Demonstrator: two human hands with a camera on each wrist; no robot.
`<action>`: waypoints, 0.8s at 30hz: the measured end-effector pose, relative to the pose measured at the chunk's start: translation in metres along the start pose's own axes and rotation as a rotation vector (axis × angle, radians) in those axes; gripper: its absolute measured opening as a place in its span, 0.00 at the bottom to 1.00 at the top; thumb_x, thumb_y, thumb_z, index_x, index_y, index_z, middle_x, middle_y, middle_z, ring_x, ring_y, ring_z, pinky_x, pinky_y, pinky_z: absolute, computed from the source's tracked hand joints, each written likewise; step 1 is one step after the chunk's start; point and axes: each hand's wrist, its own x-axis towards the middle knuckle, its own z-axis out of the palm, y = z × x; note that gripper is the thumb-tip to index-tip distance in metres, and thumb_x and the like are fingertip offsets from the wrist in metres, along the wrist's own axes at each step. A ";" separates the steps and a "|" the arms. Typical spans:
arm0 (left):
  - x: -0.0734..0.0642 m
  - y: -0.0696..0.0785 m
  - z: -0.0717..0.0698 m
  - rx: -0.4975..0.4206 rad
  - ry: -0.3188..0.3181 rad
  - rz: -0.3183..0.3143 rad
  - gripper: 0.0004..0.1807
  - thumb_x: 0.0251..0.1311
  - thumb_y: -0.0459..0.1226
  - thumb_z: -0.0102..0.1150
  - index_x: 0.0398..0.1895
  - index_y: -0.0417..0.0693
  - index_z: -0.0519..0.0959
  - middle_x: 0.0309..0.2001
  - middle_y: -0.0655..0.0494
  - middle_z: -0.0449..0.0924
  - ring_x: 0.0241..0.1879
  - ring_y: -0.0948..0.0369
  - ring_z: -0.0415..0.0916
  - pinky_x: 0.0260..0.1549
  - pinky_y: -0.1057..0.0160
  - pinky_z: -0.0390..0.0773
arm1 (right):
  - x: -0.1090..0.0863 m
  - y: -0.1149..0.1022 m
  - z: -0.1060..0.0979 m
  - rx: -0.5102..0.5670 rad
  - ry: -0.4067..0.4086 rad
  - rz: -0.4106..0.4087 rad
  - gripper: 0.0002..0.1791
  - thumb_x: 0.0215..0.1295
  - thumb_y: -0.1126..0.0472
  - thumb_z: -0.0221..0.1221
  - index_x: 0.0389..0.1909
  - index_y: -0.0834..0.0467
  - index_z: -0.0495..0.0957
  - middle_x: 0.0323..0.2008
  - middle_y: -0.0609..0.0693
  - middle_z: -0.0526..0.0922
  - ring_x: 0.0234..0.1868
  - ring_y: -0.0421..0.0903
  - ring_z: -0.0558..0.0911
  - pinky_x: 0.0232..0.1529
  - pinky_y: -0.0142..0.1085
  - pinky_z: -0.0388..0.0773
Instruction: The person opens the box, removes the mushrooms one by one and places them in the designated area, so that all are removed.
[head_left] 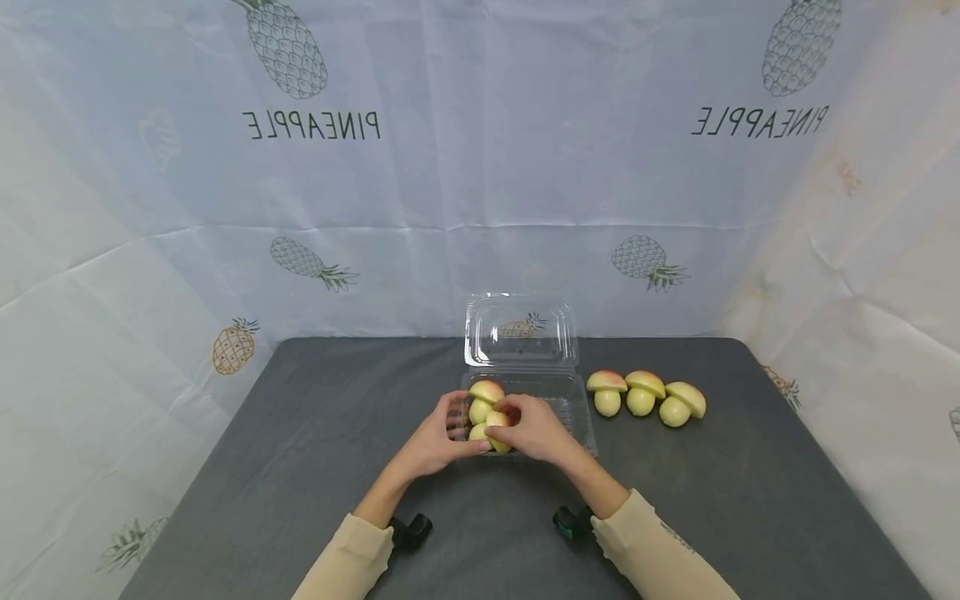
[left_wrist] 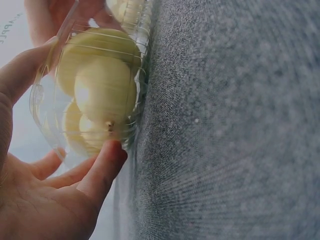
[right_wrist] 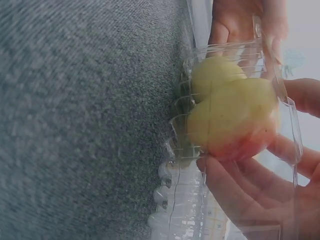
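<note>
A clear plastic clamshell container (head_left: 573, 408) stands on the table with its lid (head_left: 522, 337) raised at the back. Two yellow mushroom-shaped pieces with reddish caps lie along its left side, a rear one (head_left: 487, 390) and a front one (head_left: 498, 421). My left hand (head_left: 431, 442) holds the container's front left corner, thumb at the front rim and fingers along the outside wall. Reaching inside, my right hand (head_left: 538, 429) pinches the front piece between thumb and fingers. In the right wrist view, fingertips (right_wrist: 212, 165) touch that piece's red-blushed cap.
Three more mushroom-shaped pieces (head_left: 641, 393) lie in a row on the dark table (head_left: 345, 400), right of the container. A pale cloth with pineapple prints (head_left: 480, 167) hangs behind the table, close to the lid.
</note>
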 end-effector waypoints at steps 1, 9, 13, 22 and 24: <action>0.000 0.000 0.000 0.002 0.003 -0.004 0.51 0.58 0.50 0.75 0.78 0.49 0.54 0.70 0.38 0.62 0.66 0.41 0.70 0.59 0.44 0.77 | 0.000 0.000 0.000 -0.007 0.003 -0.002 0.25 0.63 0.52 0.70 0.55 0.62 0.82 0.45 0.51 0.84 0.44 0.47 0.82 0.41 0.42 0.82; 0.001 -0.001 0.000 0.011 0.013 -0.006 0.51 0.58 0.49 0.75 0.78 0.48 0.55 0.69 0.38 0.62 0.65 0.41 0.70 0.60 0.44 0.77 | -0.004 -0.001 -0.009 -0.007 0.034 0.021 0.22 0.62 0.54 0.68 0.55 0.60 0.83 0.46 0.50 0.82 0.45 0.46 0.81 0.42 0.42 0.81; 0.001 0.000 0.000 0.012 0.007 -0.009 0.51 0.58 0.49 0.75 0.78 0.48 0.54 0.70 0.38 0.62 0.65 0.41 0.70 0.60 0.44 0.77 | -0.007 -0.002 -0.014 0.000 0.049 0.031 0.22 0.62 0.55 0.68 0.55 0.58 0.83 0.46 0.49 0.81 0.45 0.47 0.80 0.42 0.43 0.80; 0.001 0.001 0.001 -0.013 0.015 -0.031 0.51 0.58 0.48 0.75 0.78 0.48 0.54 0.70 0.38 0.62 0.66 0.40 0.70 0.60 0.43 0.77 | -0.011 0.002 -0.022 -0.003 0.082 0.018 0.19 0.62 0.57 0.68 0.54 0.56 0.84 0.45 0.50 0.78 0.44 0.47 0.79 0.39 0.41 0.80; 0.001 0.001 0.001 -0.014 0.016 -0.034 0.51 0.58 0.47 0.75 0.78 0.48 0.54 0.70 0.37 0.62 0.66 0.39 0.69 0.60 0.43 0.76 | -0.011 0.002 -0.024 0.000 0.092 0.010 0.19 0.62 0.58 0.67 0.54 0.56 0.84 0.46 0.50 0.78 0.45 0.48 0.80 0.39 0.41 0.81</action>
